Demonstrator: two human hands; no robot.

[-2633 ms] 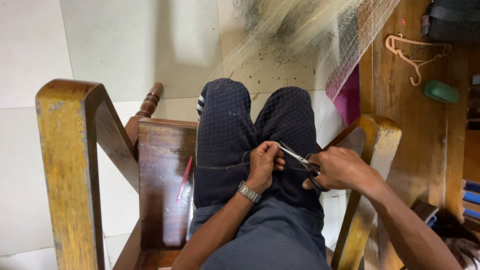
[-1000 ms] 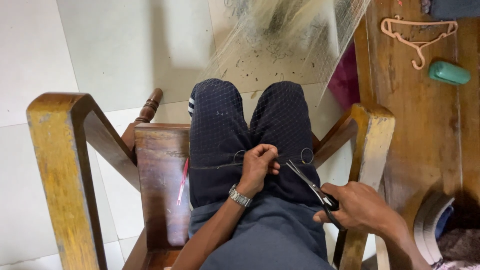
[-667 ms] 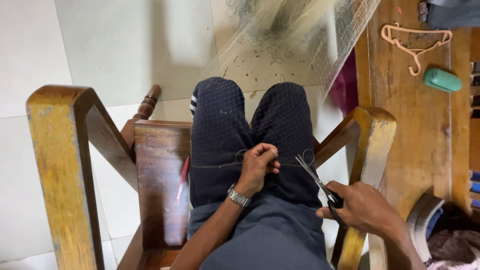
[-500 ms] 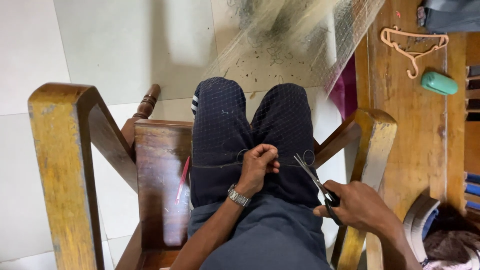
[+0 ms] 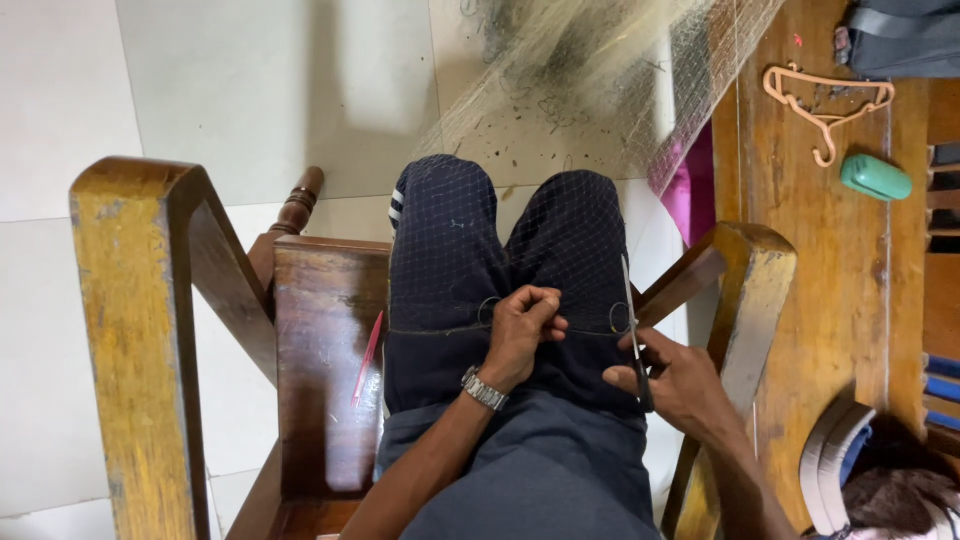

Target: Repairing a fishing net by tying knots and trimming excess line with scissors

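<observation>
Scissors swung upright since a moment ago, blades now pointing away along the right thigh.
Fine netting point(image 5: 520, 250) drapes over both knees in the wooden chair point(image 5: 150, 330); the left hand point(image 5: 522, 325) pinches its corded edge, grip together, while the right hand point(image 5: 675, 380) is clamped on the scissors point(image 5: 632, 330) just beside.
</observation>
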